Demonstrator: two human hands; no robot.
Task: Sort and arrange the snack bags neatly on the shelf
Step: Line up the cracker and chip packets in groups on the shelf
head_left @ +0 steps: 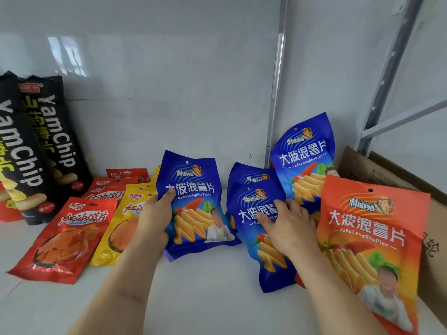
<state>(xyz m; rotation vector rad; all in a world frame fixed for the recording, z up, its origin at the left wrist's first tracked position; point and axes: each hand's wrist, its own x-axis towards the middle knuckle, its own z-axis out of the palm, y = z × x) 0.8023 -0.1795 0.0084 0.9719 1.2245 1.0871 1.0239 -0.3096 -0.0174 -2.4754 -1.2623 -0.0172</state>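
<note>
Head view is showing four blue snack bags: the left hand is gripping one blue bag at centre, the right hand is lying flat, fingers spread, on a lower-centre blue bag, another is peeking behind it, one is leaning upright at right. One orange bag is standing lower right. Two black YamChip bags are standing at left beside overlapping red bags and yellow bags on the white shelf. Cardboard box, far right; contents hidden.

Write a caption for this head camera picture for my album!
Left hand holds one blue chip bag; right hand rests on another blue bag.
</note>
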